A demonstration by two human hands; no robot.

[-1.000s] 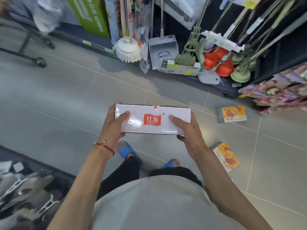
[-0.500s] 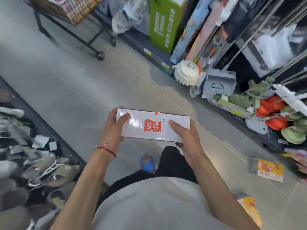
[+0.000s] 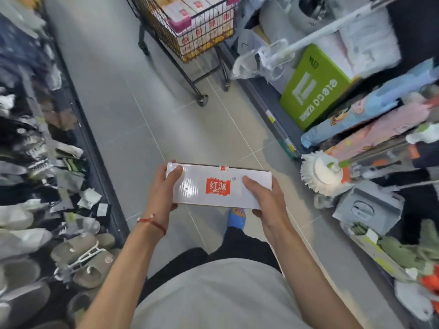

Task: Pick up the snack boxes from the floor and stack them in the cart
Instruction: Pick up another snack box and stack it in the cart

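Grey tiled floor (image 3: 166, 119) under a wire cart (image 3: 166, 34)

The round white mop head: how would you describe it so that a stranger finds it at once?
Follow the right-hand shelf row from the large green cardboard box toward the camera. At its foot sits the round white mop head, the only fringed disc there, beside a grey plastic unit.

Both arms reach forward; left hand (image 3: 161, 193) and right hand (image 3: 266, 203) grip box (image 3: 221, 186) ends, thumbs on top.
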